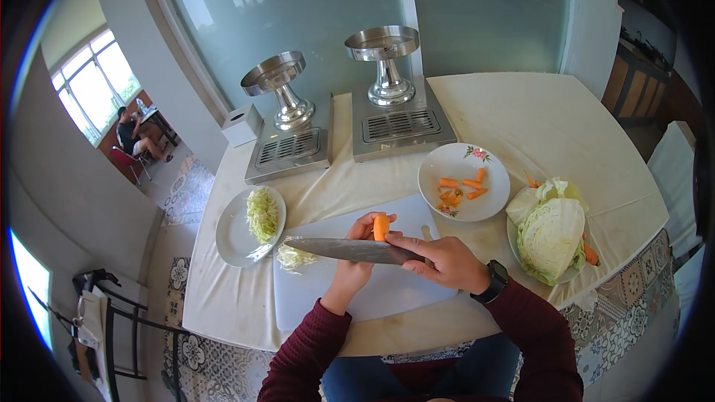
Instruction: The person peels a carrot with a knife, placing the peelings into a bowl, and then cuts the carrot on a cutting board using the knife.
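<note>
My left hand (354,273) is closed around a short peeled carrot piece (381,228), held upright above the white cutting board (309,301). My right hand (456,266) grips a large knife (339,249), its broad blade pointing left across the front of my left hand. The right fingertips reach close to the carrot; whether they touch it, I cannot tell. Beneath the knife tip, a small heap of shredded cabbage (293,257) lies on the board. The knife handle is mostly hidden in my right hand.
Left of the board, a plate (229,238) holds more shredded cabbage (261,216). A flowered plate (432,166) carries several carrot pieces. At right sits a cut cabbage (551,234) with carrots. Two metal stands (290,112) (391,89) are behind; a person (134,134) sits far left.
</note>
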Demonstrator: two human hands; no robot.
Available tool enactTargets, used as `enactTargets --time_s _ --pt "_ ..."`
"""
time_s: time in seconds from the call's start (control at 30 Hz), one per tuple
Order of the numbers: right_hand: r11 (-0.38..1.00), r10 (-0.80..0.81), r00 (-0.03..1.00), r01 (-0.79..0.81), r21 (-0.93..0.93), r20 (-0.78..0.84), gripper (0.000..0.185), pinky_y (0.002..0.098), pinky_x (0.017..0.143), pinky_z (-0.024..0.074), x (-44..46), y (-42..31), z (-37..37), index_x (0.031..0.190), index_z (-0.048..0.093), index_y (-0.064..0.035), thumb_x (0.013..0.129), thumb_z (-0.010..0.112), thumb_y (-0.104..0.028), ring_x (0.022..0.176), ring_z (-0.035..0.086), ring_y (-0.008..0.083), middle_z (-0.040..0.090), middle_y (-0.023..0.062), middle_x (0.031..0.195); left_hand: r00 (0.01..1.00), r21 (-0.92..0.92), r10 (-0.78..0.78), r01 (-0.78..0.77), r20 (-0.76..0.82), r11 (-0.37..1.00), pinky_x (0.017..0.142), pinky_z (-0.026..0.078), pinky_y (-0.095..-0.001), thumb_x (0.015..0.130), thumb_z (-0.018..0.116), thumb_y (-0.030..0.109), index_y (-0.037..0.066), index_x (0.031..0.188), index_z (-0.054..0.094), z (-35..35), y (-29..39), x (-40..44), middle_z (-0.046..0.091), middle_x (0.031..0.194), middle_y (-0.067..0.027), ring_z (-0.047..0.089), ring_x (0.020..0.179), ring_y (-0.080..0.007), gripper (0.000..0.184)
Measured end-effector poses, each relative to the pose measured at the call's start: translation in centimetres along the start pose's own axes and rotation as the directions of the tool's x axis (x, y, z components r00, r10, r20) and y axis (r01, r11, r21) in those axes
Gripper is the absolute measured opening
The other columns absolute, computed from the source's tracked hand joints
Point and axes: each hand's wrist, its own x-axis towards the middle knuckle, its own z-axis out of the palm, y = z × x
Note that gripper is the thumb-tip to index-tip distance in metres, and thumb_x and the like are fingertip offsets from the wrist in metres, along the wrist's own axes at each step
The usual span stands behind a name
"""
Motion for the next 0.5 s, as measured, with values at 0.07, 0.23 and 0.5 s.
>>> enactTargets --time_s 0.07,0.23,0.5 --pt "0.999 -0.012 1.000 0.012 -0.050 -0.001 0.056 0.0365 0.054 0.0476 0.0 0.0 0.1 0.147 0.038 -0.0243 0.095 0.055 -0.035 0.055 0.059 0.0285 0.067 0.0087 0.085 1.000 0.024 0.006 -0.005 -0.009 1.000 0.097 0.050 -0.0380 0.093 0.054 -0.001 0.001 0.134 0.040 0.0 -0.1 0.0 0.051 0.134 -0.0172 0.060 0.113 -0.0264 0.044" --pt "0.989 -0.009 1.000 0.006 -0.147 -0.019 0.057 0.0357 0.051 0.0464 -0.1 -0.2 0.6 0.148 0.035 -0.0250 0.095 0.054 -0.036 0.054 0.059 0.0269 0.067 0.0062 0.080 1.000 0.120 0.016 -0.017 0.005 0.993 0.096 0.051 -0.0433 0.095 0.058 0.025 0.004 0.135 0.041 -0.1 -0.2 0.0 0.052 0.132 -0.0200 0.060 0.114 -0.0305 0.049" --pt "0.984 0.093 0.991 -0.106 -0.143 -0.096 0.053 0.0375 0.055 0.0493 0.0 -0.2 0.6 0.147 0.037 -0.0197 0.098 0.050 -0.033 0.058 0.061 0.0285 0.068 0.0084 0.083 0.996 0.248 0.040 -0.060 0.085 0.967 0.099 0.047 -0.0404 0.091 0.067 0.018 -0.001 0.133 0.043 -0.5 -0.4 -0.3 0.054 0.130 -0.0182 0.058 0.117 -0.0299 0.052"
